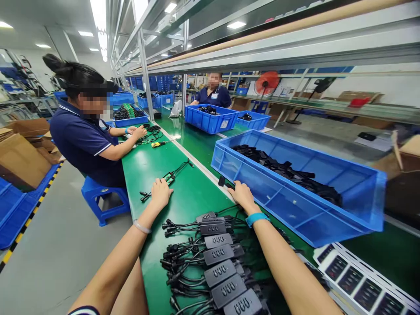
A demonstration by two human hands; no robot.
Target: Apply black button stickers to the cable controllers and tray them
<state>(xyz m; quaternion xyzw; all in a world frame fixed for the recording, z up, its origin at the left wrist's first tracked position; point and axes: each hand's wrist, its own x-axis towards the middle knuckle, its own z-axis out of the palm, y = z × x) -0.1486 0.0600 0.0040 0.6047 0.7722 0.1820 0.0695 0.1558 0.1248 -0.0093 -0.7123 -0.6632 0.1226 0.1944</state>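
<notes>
Left hand [160, 194] flat on green workbench mat [197, 192]; right hand [243, 196] beside blue crate [272, 197].

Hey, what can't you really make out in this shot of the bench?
Head view only:
- Lowest black cable modules: cut off by the bottom edge, so no full count.
- Right hand: the hand hides what its fingers touch.
- Black parts in the near blue crate: piled too dark to separate.
- Printed cards: cut off at the corner, text too small.

free: green workbench [192, 183] between left hand [160, 194] and right hand [243, 196] | blocked: blue crate [295, 210] rightward, cabled adapters [219, 272] nearward
</notes>
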